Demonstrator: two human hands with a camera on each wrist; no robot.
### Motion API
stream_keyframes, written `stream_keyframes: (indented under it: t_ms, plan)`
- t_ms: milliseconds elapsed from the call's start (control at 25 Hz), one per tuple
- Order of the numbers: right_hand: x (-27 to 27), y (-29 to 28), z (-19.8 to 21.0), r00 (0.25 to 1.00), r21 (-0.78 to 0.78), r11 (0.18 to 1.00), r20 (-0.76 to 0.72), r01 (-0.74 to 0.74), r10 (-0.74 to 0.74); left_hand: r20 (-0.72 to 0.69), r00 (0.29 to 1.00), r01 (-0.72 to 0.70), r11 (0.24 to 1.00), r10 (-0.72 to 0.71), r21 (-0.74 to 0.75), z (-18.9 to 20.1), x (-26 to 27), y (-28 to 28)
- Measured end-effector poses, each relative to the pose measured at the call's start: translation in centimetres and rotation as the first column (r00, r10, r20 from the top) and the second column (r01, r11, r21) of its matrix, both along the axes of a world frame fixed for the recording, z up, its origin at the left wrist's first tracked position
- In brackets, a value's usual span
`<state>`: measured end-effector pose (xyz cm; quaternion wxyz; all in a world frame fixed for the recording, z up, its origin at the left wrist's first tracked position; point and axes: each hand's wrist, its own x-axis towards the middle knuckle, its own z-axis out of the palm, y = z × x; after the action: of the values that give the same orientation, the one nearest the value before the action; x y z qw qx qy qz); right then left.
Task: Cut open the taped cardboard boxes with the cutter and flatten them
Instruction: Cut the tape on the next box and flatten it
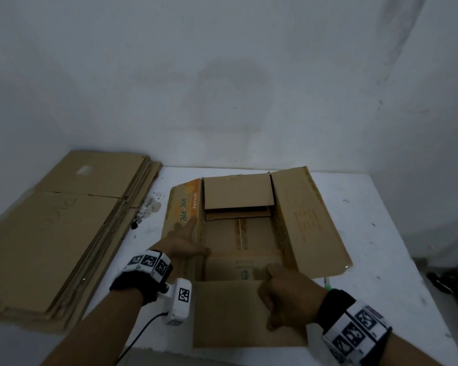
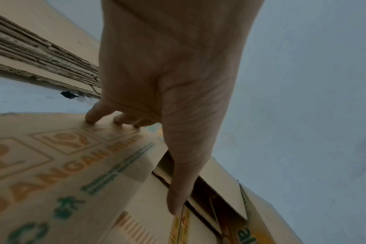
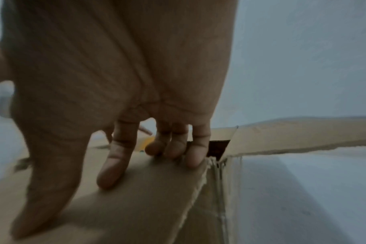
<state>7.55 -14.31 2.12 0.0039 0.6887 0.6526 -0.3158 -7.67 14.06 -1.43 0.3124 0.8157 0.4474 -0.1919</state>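
Head view shows an opened cardboard box (image 1: 245,241) standing on a white table (image 1: 386,233), all four top flaps turned outward and its inside bare. Both forearms reach forward from the lower edge, each wrist wrapped in a black band with white coded markers.

The left hand (image 1: 181,240) lies along the box's left side, palm down on the printed left flap (image 1: 183,207), fingers stretched forward and flat. From the left wrist view, its fingertips (image 2: 92,118) press on the printed cardboard while the thumb (image 2: 178,194) runs straight along the box's inner edge; nothing is pinched, the hand is spread.

The right hand (image 1: 286,297) sits on the near flap (image 1: 228,313), close to the box's right corner. In the right wrist view its fingers (image 3: 113,166) bend slightly down onto the flap's surface and the thumb (image 3: 42,189) lies flat on the same panel; the hand presses rather than grasps.

A stack of flattened cardboard (image 1: 64,228) lies to the left, partly off the table edge. Just beside the box's right near corner a small green object (image 1: 327,285) rests on the table, too small to identify.
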Motion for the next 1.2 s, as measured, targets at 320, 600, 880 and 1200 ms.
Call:
stream_keyframes:
  t_ms: [320, 600, 880, 1200]
  plan:
    - [5.8, 8.4, 1.9, 0.943, 0.07, 0.946, -0.137, 0.315, -0.304, -0.039, 0.999, -0.008, 0.997, 0.011, 0.077, 0.9, 1.7, -3.0]
    - [8.6, 16.3, -0.5, 0.969, -0.102, 0.965, 0.069, 0.243, -0.237, -0.076, 0.988, 0.138, 0.988, -0.134, 0.062, -1.0, 1.0, -3.8]
    - [8.0, 19.8, -0.5, 0.903, 0.138, 0.898, 0.039, 0.418, -0.427, -0.137, 0.972, 0.193, 0.981, -0.19, 0.015, -1.0, 0.9, -3.3]
    - [12.8, 26.9, 3.3, 0.853, 0.402, 0.833, 0.196, 0.38, -0.483, -0.165, 0.961, 0.23, 0.973, -0.222, 0.031, -1.7, 1.1, -3.0]
